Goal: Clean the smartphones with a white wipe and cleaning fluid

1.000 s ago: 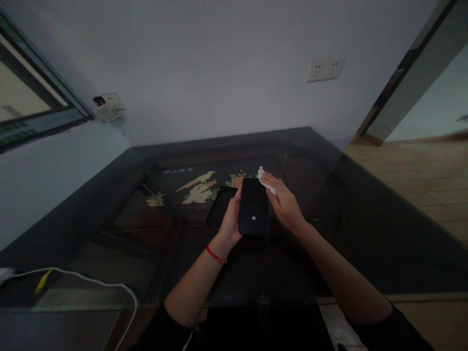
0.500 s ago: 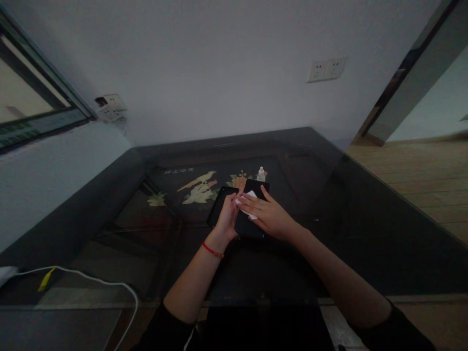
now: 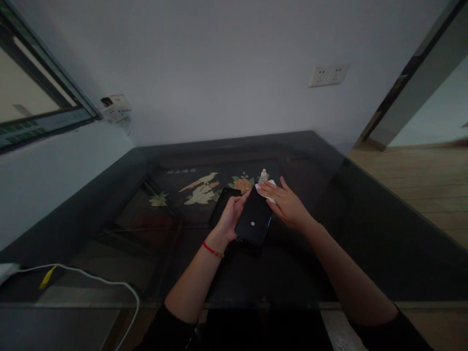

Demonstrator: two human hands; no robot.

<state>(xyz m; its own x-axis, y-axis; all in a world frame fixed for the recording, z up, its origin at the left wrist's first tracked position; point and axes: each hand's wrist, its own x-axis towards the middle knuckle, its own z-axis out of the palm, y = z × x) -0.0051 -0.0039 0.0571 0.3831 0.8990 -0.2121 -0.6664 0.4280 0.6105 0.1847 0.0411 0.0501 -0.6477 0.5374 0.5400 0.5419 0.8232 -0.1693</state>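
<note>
A dark smartphone [image 3: 254,222] lies tilted over the table, back up, with a small round mark on it. My left hand [image 3: 230,217] grips it along its left edge, fingers closed round the side. Under the fingers of my right hand [image 3: 287,202] is a white wipe [image 3: 271,199], pressed against the phone's far right corner. To the left, partly behind my left hand, is a black phone case [image 3: 221,204] on the table. A small clear bottle with a white cap [image 3: 263,174] stands just beyond the phone.
The glossy black table [image 3: 146,263] bears a bird and flower picture [image 3: 201,187]. A white cable [image 3: 91,278] with a yellow tag runs along its left front. Wall sockets [image 3: 329,75] are on the wall behind; a window [image 3: 32,87] is at the left.
My right hand has slid the wipe from the phone's middle to its far right corner, uncovering the round mark. My left hand keeps its hold on the phone.
</note>
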